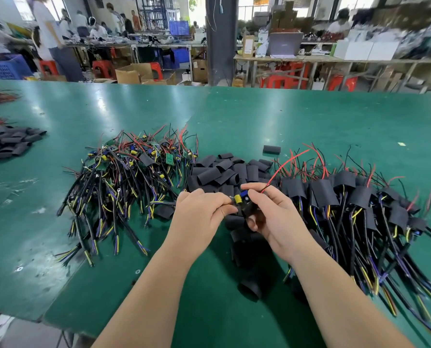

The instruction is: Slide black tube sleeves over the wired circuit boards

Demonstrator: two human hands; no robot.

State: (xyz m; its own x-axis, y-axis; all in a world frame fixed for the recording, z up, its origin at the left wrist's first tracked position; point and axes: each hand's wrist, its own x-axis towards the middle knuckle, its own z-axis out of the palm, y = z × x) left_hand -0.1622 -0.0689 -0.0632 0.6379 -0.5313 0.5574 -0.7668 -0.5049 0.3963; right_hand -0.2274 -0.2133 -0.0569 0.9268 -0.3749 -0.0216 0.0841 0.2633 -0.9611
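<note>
**Board and sleeve meet between two hands**

Both hands were up over the green table [259,116]. The left hand [199,214] pinched the circuit board [239,198], fingers curled tight. The right hand [277,217] wrapped round the black sleeve [246,209] just under the board, with a red wire [283,165] rising past its fingertips. Loose sleeves [217,172] lay just beyond the fingers. Bare wired boards [134,169] sat beyond the left knuckles and sleeved boards [347,194] beyond the right.
</note>
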